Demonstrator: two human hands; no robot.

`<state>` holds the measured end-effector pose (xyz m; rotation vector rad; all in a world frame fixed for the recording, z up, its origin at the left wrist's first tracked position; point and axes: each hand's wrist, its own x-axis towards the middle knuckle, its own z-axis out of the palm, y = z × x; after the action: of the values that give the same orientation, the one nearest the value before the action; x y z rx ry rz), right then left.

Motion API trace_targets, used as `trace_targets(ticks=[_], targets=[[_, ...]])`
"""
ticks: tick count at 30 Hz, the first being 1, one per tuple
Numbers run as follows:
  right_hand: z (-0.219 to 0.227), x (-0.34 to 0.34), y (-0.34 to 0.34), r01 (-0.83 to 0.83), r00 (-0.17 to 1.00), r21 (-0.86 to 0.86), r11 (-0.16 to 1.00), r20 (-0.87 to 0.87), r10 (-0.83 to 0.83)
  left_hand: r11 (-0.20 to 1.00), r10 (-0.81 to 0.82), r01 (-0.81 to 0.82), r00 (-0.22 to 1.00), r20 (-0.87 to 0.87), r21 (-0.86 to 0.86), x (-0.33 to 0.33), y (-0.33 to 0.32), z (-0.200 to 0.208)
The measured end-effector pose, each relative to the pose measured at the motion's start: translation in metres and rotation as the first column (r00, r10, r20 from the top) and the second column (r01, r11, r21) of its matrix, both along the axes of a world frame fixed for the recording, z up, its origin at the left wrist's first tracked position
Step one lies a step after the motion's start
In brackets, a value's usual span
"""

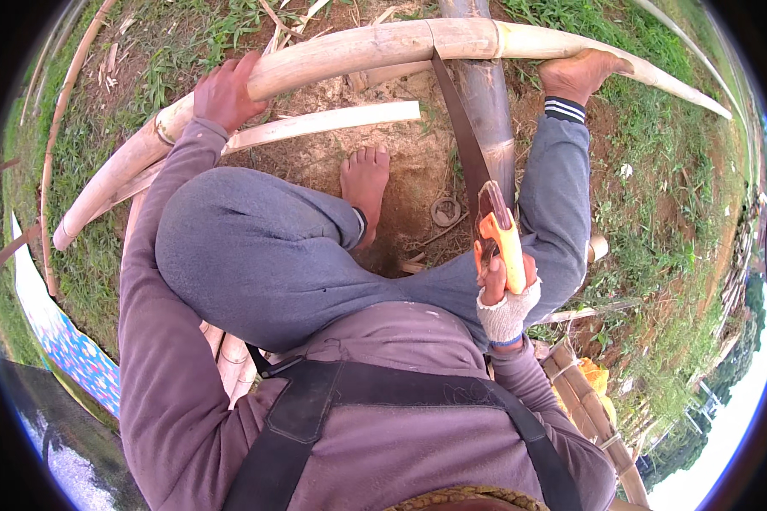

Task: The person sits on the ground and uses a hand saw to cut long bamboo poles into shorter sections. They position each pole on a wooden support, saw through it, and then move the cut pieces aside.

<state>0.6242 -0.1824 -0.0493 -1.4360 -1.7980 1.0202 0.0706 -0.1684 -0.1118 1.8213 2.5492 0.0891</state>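
Observation:
A long pale bamboo pole (349, 53) lies crosswise in front of me, resting over a thicker, greyish bamboo pole (496, 128). My left hand (228, 92) grips the pale pole toward its left part. In my right hand (510, 307), which wears a white fingerless glove, is a handsaw (504, 243) with an orange handle. Its dark blade stretches forward, and the far end meets the pale pole near where the two poles cross. Whether the teeth have cut into the bamboo is hard to see. My right foot (575, 77) presses against the pale pole, right of the crossing.
A split bamboo strip (324, 123) lies behind my bare left foot (365, 183). Beside the thick pole is a cut bamboo ring (445, 211) on the soil. Tied bamboo poles (584, 400) and something yellow (596, 376) are at the lower right. A patterned cloth (72, 341) lies left.

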Motion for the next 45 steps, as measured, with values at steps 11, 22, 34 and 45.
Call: trace_targets(ticks=[11, 22, 34, 45], targets=[[-0.009, -0.135, 0.131, -0.021, 0.999, 0.210, 0.978, -0.025, 0.027, 0.999, -0.049, 0.049, 0.998, 0.037, 0.008, 0.001, 0.026, 0.003], [-0.019, -0.170, 0.178, -0.078, 0.991, 0.458, 0.886, 0.134, 0.018, 0.998, -0.061, 0.061, 0.997, 0.045, -0.007, 0.007, 0.031, 0.007], [-0.004, -0.029, 0.027, -0.076, 0.997, 0.120, 0.990, 0.033, 0.072, 0.999, -0.017, 0.017, 1.000, -0.020, 0.043, 0.002, 0.002, 0.001], [0.023, -0.101, 0.088, -0.062, 0.998, 0.298, 0.953, -0.007, 0.067, 0.998, -0.051, 0.050, 0.999, 0.009, 0.021, 0.005, 0.027, -0.001]])
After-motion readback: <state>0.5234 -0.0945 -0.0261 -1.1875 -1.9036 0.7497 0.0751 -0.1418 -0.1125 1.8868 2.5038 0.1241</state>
